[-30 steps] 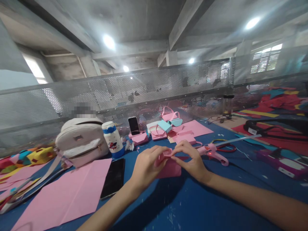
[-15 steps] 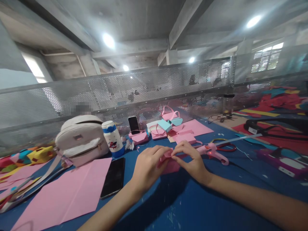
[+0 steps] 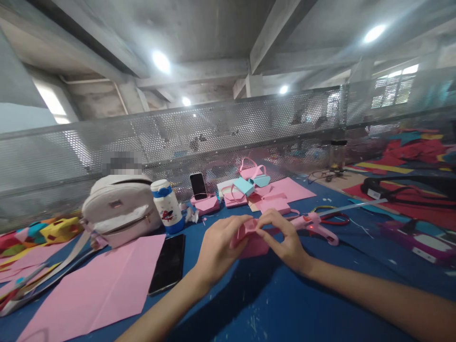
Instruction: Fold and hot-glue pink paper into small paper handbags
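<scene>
A small folded pink paper piece [image 3: 253, 245], resembling a little box or bag, is held between both hands above the blue table [image 3: 285, 304]. My left hand [image 3: 220, 244] curls round its left side, closed on it. With thumb and forefinger, my right hand [image 3: 285, 237] pinches its upper right edge. Just past the right hand lies a pink glue gun [image 3: 313, 223], a red light glowing on its body and a long clear glue stick [image 3: 356, 205] sticking out. Beyond the hands sit finished-looking small pink paper bags [image 3: 274, 204] and blue ones [image 3: 244, 186].
To the left are a white backpack [image 3: 121, 209], a bottle [image 3: 167, 209], a black phone [image 3: 167, 266] and a large pink sheet [image 3: 96, 289]. Scissors with red and yellow handles [image 3: 335, 218] lie behind the glue gun. A perforated metal screen [image 3: 213, 128] spans the back.
The pink paper piece has tilted slightly, showing more of its folded opening between the hands. Both hands keep their grip with only small finger shifts.
</scene>
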Action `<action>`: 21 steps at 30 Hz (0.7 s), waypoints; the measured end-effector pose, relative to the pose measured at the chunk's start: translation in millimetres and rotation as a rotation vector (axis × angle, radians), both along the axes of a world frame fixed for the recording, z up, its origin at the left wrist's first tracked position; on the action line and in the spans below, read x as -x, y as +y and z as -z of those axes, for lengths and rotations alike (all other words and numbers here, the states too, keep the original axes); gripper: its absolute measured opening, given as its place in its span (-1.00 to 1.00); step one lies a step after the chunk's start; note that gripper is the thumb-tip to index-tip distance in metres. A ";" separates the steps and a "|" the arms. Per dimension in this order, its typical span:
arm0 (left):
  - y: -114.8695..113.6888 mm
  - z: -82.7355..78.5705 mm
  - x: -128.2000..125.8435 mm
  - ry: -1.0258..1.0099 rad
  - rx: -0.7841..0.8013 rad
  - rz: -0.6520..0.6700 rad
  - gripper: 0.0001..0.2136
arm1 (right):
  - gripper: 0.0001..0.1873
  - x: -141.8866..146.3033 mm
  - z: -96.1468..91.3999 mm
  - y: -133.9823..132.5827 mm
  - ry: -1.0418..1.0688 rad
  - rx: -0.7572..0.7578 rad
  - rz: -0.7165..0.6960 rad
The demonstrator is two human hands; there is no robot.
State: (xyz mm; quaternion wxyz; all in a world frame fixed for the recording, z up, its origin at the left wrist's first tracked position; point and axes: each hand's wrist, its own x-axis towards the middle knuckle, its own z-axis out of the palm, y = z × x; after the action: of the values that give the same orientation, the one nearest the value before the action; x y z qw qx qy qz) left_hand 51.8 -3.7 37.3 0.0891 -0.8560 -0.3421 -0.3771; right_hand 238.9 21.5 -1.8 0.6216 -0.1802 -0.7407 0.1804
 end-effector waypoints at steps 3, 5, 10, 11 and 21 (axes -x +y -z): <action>0.8 -0.3 0.9 0.003 -0.006 -0.020 -0.73 | -0.90 0.6 0.9 1.6 0.002 -0.007 0.021; 1.8 -0.1 2.3 0.003 -0.003 -0.031 -0.72 | -0.91 0.9 1.3 2.7 0.000 -0.011 0.036; 3.0 1.6 4.1 0.007 0.021 -0.032 -0.70 | -0.91 1.0 0.8 3.2 -0.013 -0.010 0.056; 3.1 2.1 4.0 0.006 0.018 -0.028 -0.70 | -0.92 0.9 0.5 3.2 -0.012 -0.010 0.057; -20.4 -20.2 -5.8 -0.112 -0.268 0.038 -0.67 | -0.89 1.6 6.0 6.4 0.012 -0.009 0.047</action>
State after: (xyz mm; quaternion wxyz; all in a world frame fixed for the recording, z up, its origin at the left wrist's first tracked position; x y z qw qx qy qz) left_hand 57.6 -24.1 57.5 0.1763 -0.8204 -0.2767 -0.4683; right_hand 237.3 27.8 -7.8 0.6307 -0.1937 -0.7334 0.1636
